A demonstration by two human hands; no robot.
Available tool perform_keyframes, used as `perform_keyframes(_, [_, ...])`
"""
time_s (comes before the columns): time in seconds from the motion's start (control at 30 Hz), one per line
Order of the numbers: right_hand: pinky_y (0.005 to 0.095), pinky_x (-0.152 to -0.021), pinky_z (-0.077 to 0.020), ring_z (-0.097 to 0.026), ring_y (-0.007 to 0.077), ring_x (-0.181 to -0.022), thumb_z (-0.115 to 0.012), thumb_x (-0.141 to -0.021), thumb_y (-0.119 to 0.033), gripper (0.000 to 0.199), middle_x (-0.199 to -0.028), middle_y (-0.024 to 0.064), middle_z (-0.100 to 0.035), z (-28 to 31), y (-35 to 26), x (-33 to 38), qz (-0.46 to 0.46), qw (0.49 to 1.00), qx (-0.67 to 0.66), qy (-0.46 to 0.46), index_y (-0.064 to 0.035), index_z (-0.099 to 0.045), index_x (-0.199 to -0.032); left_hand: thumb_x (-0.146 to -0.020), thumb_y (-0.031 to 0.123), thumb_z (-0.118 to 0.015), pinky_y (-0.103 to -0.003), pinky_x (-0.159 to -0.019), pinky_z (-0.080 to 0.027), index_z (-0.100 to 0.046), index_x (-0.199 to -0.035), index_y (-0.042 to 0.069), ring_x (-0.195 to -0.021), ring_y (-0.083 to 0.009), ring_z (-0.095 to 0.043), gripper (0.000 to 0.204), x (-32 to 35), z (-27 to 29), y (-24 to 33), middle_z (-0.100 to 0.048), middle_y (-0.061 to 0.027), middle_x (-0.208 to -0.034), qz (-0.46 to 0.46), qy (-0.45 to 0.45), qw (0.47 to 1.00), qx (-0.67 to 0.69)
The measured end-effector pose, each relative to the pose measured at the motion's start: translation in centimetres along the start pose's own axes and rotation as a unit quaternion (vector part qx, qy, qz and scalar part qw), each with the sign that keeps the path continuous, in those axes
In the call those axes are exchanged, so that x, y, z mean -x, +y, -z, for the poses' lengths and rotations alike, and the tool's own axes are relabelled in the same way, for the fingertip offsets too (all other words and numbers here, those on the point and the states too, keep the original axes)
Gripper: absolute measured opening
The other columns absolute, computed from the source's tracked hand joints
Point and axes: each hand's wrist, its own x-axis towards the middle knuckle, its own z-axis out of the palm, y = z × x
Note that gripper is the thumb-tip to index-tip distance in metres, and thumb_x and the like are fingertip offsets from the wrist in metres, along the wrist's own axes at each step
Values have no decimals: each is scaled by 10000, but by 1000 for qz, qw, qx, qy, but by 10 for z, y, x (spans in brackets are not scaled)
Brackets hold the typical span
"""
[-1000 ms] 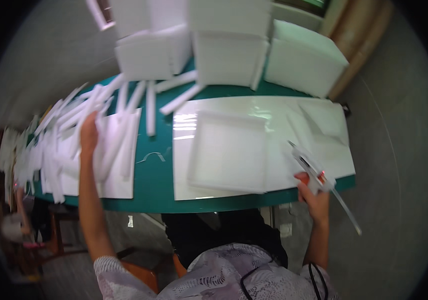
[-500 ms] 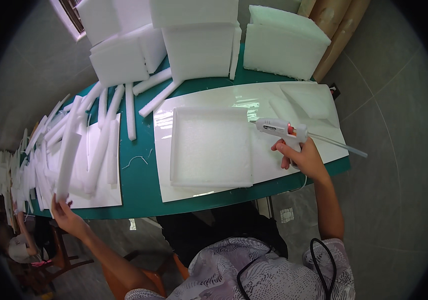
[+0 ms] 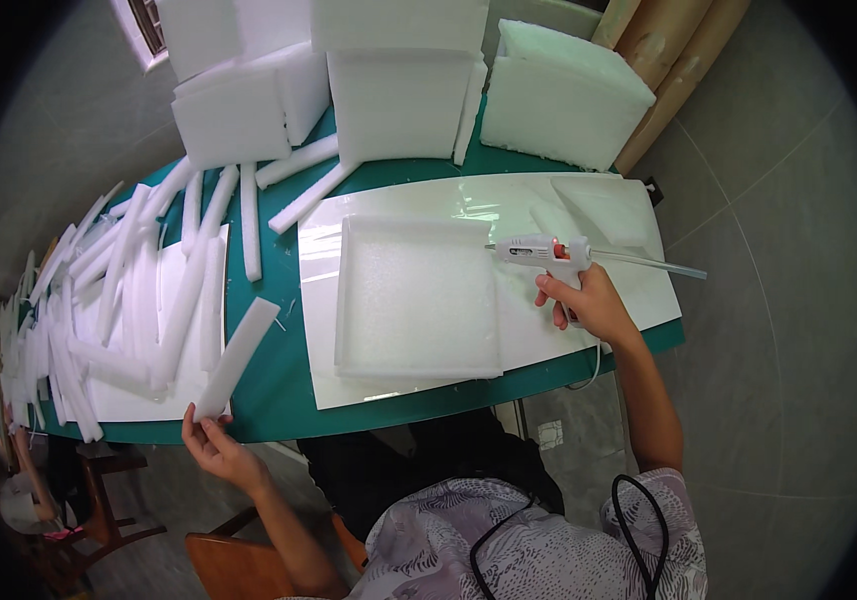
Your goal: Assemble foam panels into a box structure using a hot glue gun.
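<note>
The left hand (image 3: 217,447) pinches the near end of a foam strip (image 3: 239,357), its length slanting away over the green bench (image 3: 289,375). The right hand (image 3: 589,305) grips a glue gun (image 3: 547,252), nozzle toward the square foam tray (image 3: 417,297) between both hands.

Bright, even daylight over the scene; a window (image 3: 149,25) at the upper left edge is a likely source; soft glare streaks on the glossy white sheet (image 3: 589,310), strongest near its far edge; only faint shadows beneath the white foam blocks (image 3: 399,100); strong fisheye bending, so the green table (image 3: 289,385) curves like an arc; black vignette fills the corners; the centre is sharp, while the left rim is dim and smeared.
</note>
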Motion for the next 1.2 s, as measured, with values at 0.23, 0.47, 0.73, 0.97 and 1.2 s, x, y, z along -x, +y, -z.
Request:
perform_keyframes(0.23, [249, -442, -417, -560, 99, -482, -643, -896, -240, 287, -713, 66, -645, -3, 0, 0, -2, 1000, 2, 17, 35, -630, -975, -1004, 87, -456, -254, -744, -427, -531, -1246, -5, -771, -115, -500, 270, 1, -2, -1, -580, -89, -979, 5, -12, 1000, 6])
perform_keyframes(0.47, [247, -437, -402, -553, 97, -473, -642, -898, -247, 286, -693, 69, -636, -2, 0, -1, -15, 1000, 3, 21, 31, -631, -961, -1004, 80, -456, -251, -738, -427, -532, -1246, -7, -764, -111, -492, 268, -1, 0, -6, -573, -78, -969, 8, -20, 1000, 6])
perform_keyframes(0.73, [238, -448, -403, -526, 86, -466, -632, -904, -220, 333, -847, 80, -688, 3, -7, 16, 17, 999, -29, 0, 50, -609, -1097, -1001, 69, -451, -247, -720, -428, -537, -1240, -6, -750, -109, -493, 265, -2, -1, -7, -575, -78, -950, 3, -24, 1000, 7])
perform_keyframes(0.97, [225, -451, -415, -518, 78, -458, -632, -898, -191, 353, -879, 91, -690, 3, -2, 32, 3, 997, -62, -52, 42, -591, -1159, -995, 77, -456, -248, -720, -428, -534, -1244, -5, -749, -111, -499, 274, -2, -2, -4, -581, -87, -952, 4, -25, 1000, 4])
perform_keyframes(1.2, [225, -445, -414, -524, 76, -457, -641, -886, -180, 364, -828, 99, -685, 3, 1, 43, 0, 998, -44, -54, 50, -588, -1164, -994, 87, -461, -252, -719, -429, -539, -1240, -5, -750, -116, -504, 274, -2, -2, -5, -588, -94, -963, 3, -25, 1000, -1])
